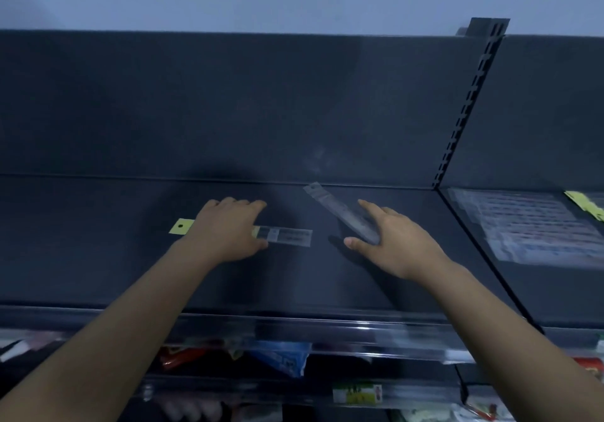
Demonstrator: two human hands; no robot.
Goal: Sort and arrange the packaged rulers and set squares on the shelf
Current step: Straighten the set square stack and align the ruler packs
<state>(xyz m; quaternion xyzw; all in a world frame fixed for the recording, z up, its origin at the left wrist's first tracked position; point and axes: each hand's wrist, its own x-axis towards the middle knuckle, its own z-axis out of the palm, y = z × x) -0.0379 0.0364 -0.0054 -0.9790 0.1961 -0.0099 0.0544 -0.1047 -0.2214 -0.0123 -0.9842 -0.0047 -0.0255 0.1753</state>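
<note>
Dark grey metal shelf board (98, 258) spans centre frame, with a wide stretch of board left of and in front of both hands. Back panel seam runs across mid-frame, a slotted black upright (467, 104) bounds it at upper right, and a clear plastic price rail (327, 327) marks the front edge. Right bay holds a flat stack of clear packaged set squares (529, 225), well apart from the hands. Print on the packs and on the yellow-green label (358, 394) at lower centre is blurred, unreadable. Left hand (228, 229) is palm-down, fingers loosely bent, lying on a flat clear-sleeved ruler with yellow header tag (287, 236) (tag pokes out left of the wrist); thumb tip at its near edge. Right hand (392, 242), centre-right, pinches a second clear-sleeved ruler (330, 202) between thumb and fingers, index finger stretched along it. This ruler lies diagonally, far end pointing up-left toward the back seam; whether it touches the board cannot be told.
</note>
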